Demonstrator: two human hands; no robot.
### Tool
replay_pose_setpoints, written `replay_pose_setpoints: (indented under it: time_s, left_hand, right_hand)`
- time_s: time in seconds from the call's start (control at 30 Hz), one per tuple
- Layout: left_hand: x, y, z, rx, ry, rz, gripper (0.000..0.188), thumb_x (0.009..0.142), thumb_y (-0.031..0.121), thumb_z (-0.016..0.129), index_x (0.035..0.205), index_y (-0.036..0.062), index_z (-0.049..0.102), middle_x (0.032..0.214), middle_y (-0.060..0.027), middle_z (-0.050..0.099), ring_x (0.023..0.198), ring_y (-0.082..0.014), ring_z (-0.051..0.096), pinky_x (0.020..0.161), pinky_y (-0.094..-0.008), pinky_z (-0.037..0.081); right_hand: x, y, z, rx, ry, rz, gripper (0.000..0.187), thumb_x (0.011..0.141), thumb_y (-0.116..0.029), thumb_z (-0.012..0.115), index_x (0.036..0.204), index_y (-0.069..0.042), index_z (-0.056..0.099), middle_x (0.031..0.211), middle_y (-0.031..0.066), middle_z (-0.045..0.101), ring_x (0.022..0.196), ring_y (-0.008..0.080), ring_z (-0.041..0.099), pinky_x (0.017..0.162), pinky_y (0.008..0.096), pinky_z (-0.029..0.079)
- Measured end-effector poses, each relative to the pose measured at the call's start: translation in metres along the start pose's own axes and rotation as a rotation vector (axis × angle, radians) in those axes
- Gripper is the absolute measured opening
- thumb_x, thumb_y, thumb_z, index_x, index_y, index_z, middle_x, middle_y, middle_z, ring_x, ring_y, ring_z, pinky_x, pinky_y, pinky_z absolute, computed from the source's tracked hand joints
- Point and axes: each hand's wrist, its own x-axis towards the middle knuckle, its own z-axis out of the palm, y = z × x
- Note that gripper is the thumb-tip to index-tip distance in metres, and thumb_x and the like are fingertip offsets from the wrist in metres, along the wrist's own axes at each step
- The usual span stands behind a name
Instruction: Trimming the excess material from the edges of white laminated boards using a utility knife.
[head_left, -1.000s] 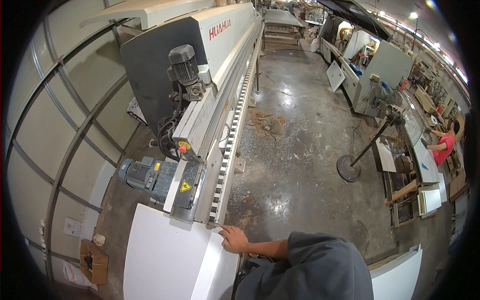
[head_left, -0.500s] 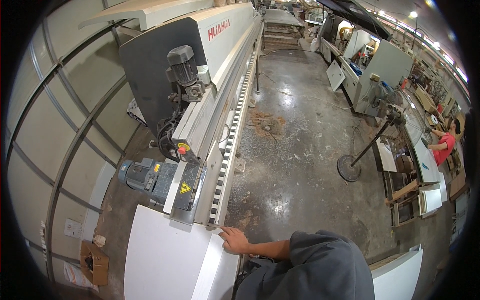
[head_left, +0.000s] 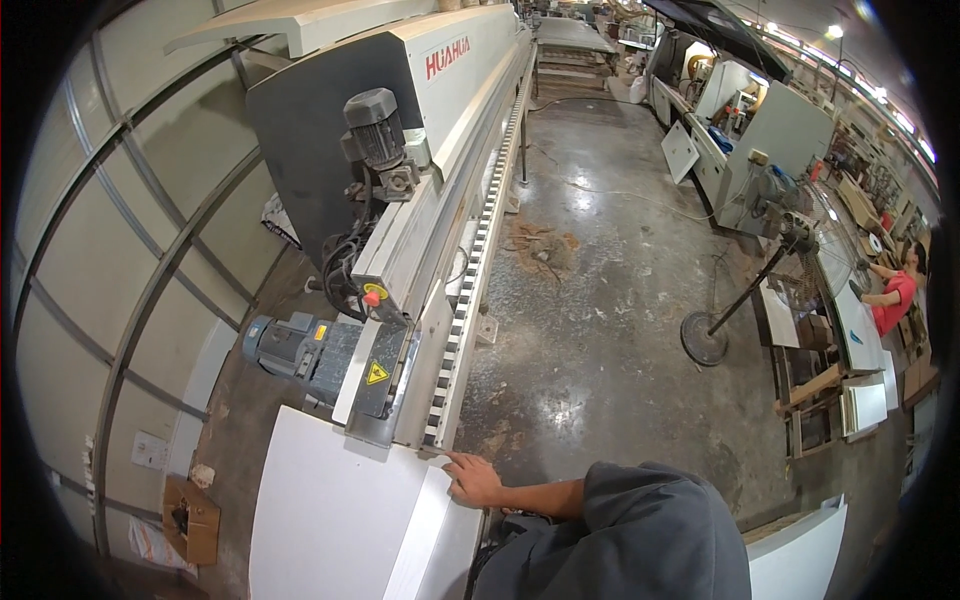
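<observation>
My right hand (head_left: 474, 480) rests at the far right corner of a white panel (head_left: 330, 500). Its fingers are laid out over the top near the edge, pointing left; the thumb is hard to make out. A brighter white strip (head_left: 420, 530) runs lengthwise along the panel's right part. Beyond the fingertips, the panel's far edge meets the end of a long machine (head_left: 385, 420), beside its track of black and white pads (head_left: 460, 345). A dark grey sleeve (head_left: 620, 540) covers most of my right arm. My left hand does not show.
A red button (head_left: 372, 299) and a blue-grey motor (head_left: 290, 345) sit on the machine's near end. To the left stands a framed wall (head_left: 180, 250) with a cardboard box (head_left: 190, 520). Rightward are a floor fan (head_left: 705, 338), a white panel stack (head_left: 800, 555) and a person in red (head_left: 888, 302).
The whole view has shifted slightly, with the machine and floor sitting a little farther right. My right hand stays on the panel's corner.
</observation>
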Motion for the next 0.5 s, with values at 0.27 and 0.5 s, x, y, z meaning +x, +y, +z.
replay_pose_setpoints:
  time_s: [0.27, 0.5]
  left_hand:
    - [-0.001, 0.003, -0.009, 0.060, 0.053, 0.011, 0.054, 0.103, 0.035, 0.050, 0.139, -0.0047, 0.054, 0.132, -0.0360, 0.055, 0.119, -0.0522, 0.054, 0.101, -0.0623, 0.044]
    - [0.001, 0.013, -0.025, 0.112, 0.097, 0.027, 0.053, 0.103, 0.035, 0.050, 0.138, -0.0043, 0.055, 0.131, -0.0354, 0.056, 0.118, -0.0519, 0.054, 0.099, -0.0617, 0.045]
  right_hand:
    - [0.002, 0.003, 0.001, 0.006, -0.020, 0.007, 0.049, 0.086, -0.026, 0.055, 0.132, -0.008, 0.058, 0.152, 0.0194, 0.045, 0.139, 0.0386, 0.043, 0.117, 0.0516, 0.034]
    - [0.000, 0.007, 0.004, 0.008, -0.013, -0.014, 0.052, 0.084, -0.026, 0.056, 0.133, -0.007, 0.057, 0.153, 0.0201, 0.044, 0.139, 0.0391, 0.044, 0.117, 0.0522, 0.034]
